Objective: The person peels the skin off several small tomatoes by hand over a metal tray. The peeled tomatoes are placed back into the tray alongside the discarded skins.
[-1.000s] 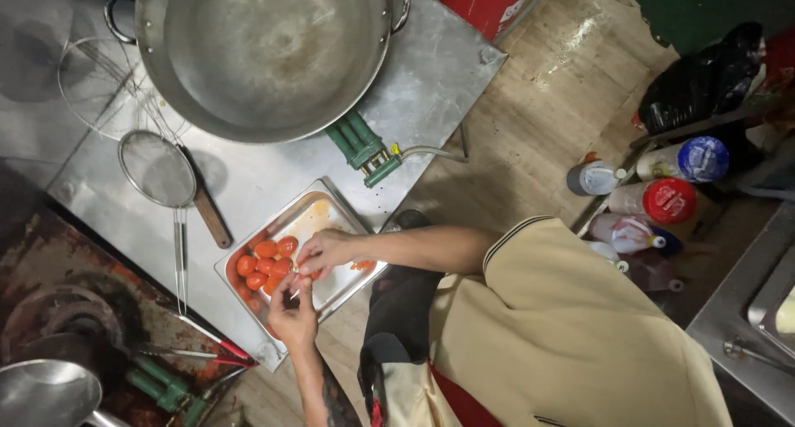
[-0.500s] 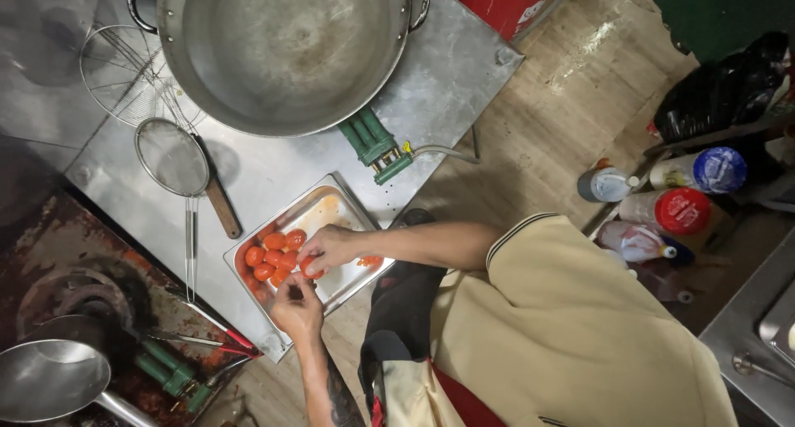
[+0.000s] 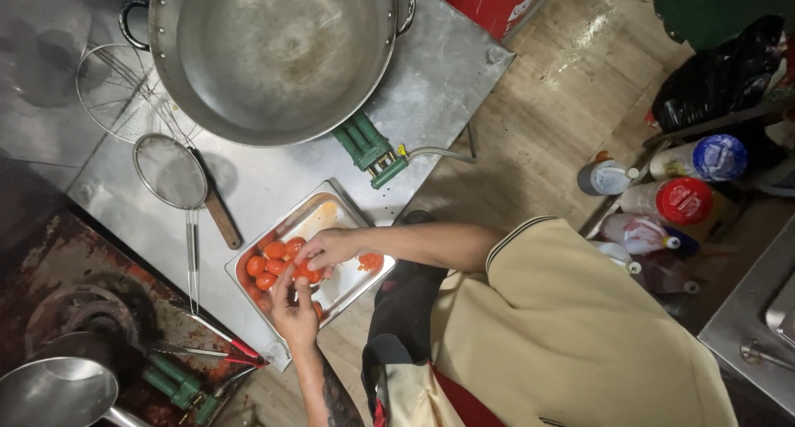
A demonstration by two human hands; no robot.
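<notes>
A small red tomato (image 3: 305, 271) is pinched between the fingers of the right hand (image 3: 330, 246) and the left hand (image 3: 291, 313), over the steel tray (image 3: 341, 216) where the other tomatoes (image 3: 267, 263) are heaped at one end. Each grip is pressed around that fruit. It is judged light, smooth-skinned, slippery when cut and easily crushed, best held by its sides. The tray sits on a worn metal bench (image 3: 447, 71) beside a large wok (image 3: 277, 54) and a mesh skimmer (image 3: 170, 172); bottles (image 3: 675, 199) crowd the wooden floor (image 3: 546, 129).
</notes>
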